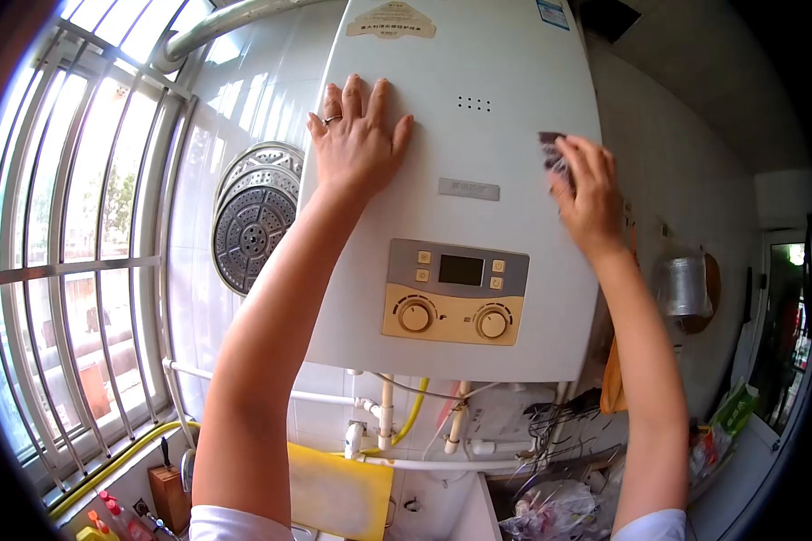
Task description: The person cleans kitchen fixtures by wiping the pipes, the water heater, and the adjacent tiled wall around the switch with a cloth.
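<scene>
A white wall-mounted water heater (406, 216) fills the middle of the head view. Its lower front carries a grey and gold control panel (457, 293) with two round knobs and a small dark screen. My left hand (359, 135) lies flat on the upper left of the front, fingers spread, a ring on one of them. Near the right edge of the heater, my right hand (591, 194) pinches a dark, crumpled cloth (553, 155) against or close to the surface. The cloth is partly hidden by the fingers.
Barred windows (72, 243) stand at the left. Round perforated steamer plates (253, 230) hang beside the heater. White pipes (442, 464) and a yellow hose run below it. A yellow board (343, 491), a knife block (170, 496) and plastic bags (550, 514) are lower down.
</scene>
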`<state>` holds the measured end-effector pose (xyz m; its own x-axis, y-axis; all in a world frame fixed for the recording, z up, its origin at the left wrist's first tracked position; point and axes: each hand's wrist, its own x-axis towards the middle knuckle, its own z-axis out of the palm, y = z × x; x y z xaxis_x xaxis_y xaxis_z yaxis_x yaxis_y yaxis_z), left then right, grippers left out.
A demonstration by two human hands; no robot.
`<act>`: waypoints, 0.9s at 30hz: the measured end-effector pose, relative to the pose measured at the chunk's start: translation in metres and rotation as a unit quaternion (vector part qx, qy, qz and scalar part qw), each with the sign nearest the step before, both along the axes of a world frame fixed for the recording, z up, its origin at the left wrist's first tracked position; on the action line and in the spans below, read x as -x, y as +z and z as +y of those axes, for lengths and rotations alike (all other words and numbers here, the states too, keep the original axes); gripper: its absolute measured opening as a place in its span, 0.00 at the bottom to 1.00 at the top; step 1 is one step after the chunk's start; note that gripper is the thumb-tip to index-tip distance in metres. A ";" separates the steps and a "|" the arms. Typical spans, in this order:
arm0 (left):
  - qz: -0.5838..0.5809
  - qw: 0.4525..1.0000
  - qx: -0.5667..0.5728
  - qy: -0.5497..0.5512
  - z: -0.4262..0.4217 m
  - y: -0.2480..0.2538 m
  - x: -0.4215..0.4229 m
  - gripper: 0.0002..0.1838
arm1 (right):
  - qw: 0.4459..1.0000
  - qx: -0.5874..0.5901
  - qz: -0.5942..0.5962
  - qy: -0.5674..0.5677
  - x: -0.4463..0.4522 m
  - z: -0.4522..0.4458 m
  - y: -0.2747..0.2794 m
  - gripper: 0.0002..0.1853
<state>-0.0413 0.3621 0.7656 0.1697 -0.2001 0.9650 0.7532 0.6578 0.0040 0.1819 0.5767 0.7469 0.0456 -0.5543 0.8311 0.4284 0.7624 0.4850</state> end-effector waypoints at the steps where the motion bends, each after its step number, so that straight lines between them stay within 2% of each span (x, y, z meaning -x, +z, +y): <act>1: 0.001 1.000 -0.003 0.001 0.001 -0.001 0.000 0.34 | 1.000 -0.001 0.001 -0.003 0.000 0.012 0.015 0.21; 3: 0.004 1.000 -0.008 0.003 0.000 -0.001 0.001 0.34 | 0.988 0.092 0.120 0.019 0.006 0.030 0.052 0.20; 5: -0.005 1.000 -0.010 0.003 0.000 -0.001 0.000 0.33 | 0.961 0.221 0.165 -0.002 0.014 0.020 0.084 0.23; 7: -0.005 1.000 -0.011 -0.001 0.000 -0.002 -0.001 0.33 | 0.942 0.284 0.177 -0.025 0.032 -0.008 0.112 0.25; 9: -0.005 1.000 -0.010 -0.003 -0.002 -0.003 -0.001 0.33 | 0.970 0.201 0.130 0.027 0.067 -0.022 0.148 0.26; 10: 0.004 1.000 -0.011 -0.010 -0.003 -0.003 -0.001 0.33 | 0.935 0.278 -0.046 0.215 0.073 -0.070 0.136 0.24; 11: 0.014 1.000 -0.012 -0.018 -0.003 -0.003 -0.001 0.33 | 0.982 0.174 -0.051 0.059 0.095 -0.081 0.155 0.18; 12: 0.019 1.000 -0.009 -0.020 -0.003 -0.002 0.000 0.33 | 0.999 0.030 -0.023 0.012 0.124 -0.083 0.157 0.18; 14: 0.029 0.999 -0.020 -0.030 -0.002 -0.002 0.003 0.33 | 0.998 -0.059 -0.003 -0.016 0.148 -0.109 0.138 0.18; 15: 0.033 0.999 -0.015 -0.034 -0.001 -0.002 0.002 0.33 | 1.000 -0.004 -0.009 0.006 0.138 -0.128 0.120 0.18; 19: 0.019 0.999 -0.017 -0.026 -0.004 -0.002 0.004 0.32 | 0.996 0.083 0.006 -0.013 0.108 -0.088 0.148 0.19; 21: 0.015 0.999 -0.008 -0.029 -0.005 -0.003 0.001 0.32 | 0.962 0.248 0.009 0.115 0.065 -0.073 0.141 0.16; 23: 0.021 0.999 -0.011 -0.029 -0.005 -0.003 0.002 0.32 | 0.972 0.194 0.118 0.056 0.037 0.004 0.153 0.17; 27: -0.005 1.000 0.000 0.001 -0.006 -0.006 -0.002 0.32 | 0.959 0.227 0.100 0.134 -0.001 0.050 0.099 0.17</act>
